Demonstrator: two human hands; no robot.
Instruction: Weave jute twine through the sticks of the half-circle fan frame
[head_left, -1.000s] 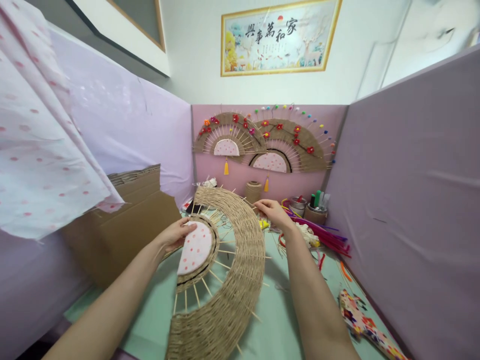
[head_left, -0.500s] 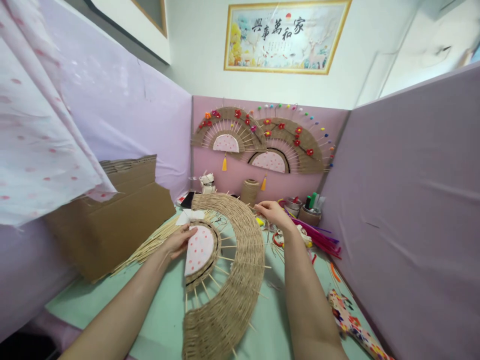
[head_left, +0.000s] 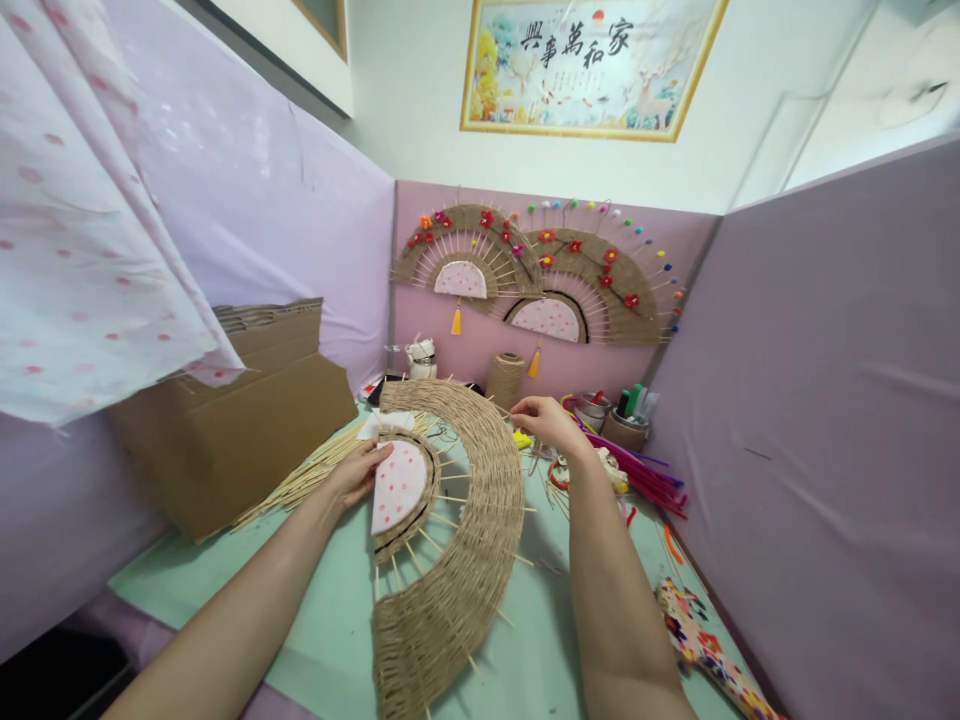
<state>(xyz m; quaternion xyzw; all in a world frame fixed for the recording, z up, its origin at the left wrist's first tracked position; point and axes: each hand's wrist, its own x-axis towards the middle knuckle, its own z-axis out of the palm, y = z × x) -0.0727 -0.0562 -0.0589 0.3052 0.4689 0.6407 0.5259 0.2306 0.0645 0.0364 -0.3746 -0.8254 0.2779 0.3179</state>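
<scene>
A half-round woven twine fan with wooden spokes lies tilted over the green tabletop. Its centre is a pink dotted half disc. My left hand grips the flat inner edge beside that disc, fingers curled on it. My right hand pinches the fan's outer rim at the far right, near a spoke tip. Both forearms reach in from the bottom of the view.
Cardboard sheets lean at the left, loose sticks beside them. A twine spool, pen cups, pipe cleaners and a patterned glue gun sit right. Two finished fans hang on the pink back wall.
The fan has been lowered and turned slightly toward the table, exposing the loose sticks behind it. Both hands keep their hold; the view has shifted a little left.
</scene>
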